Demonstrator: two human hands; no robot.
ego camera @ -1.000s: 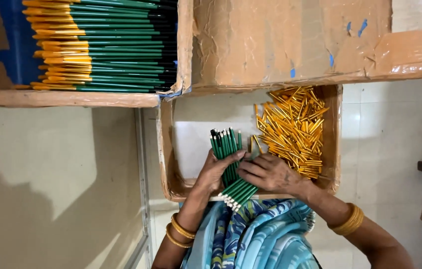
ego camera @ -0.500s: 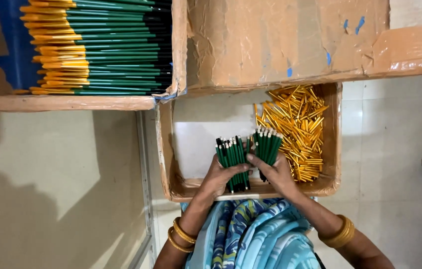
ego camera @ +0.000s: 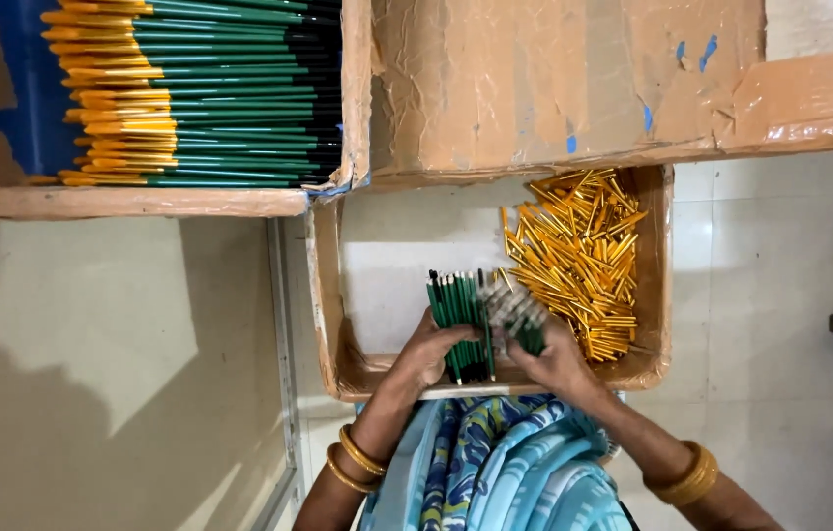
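Both hands, left hand (ego camera: 428, 352) and right hand (ego camera: 559, 362), grip green pens (ego camera: 458, 313) over a cardboard box (ego camera: 324, 295).

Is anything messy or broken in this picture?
A bit. The gold tubes lie jumbled every way in the cardboard box, unlike the neat green sticks stacked above. The box's rim is bent and crumpled. The left hand holds its green bundle tidily.

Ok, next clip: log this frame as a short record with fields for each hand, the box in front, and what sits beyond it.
left hand: grips a bundle of green sticks
right hand: holds a smaller, blurred green bunch
front cardboard box: heap of gold tubes on its right side
rear box: stacked green pens with gold ends
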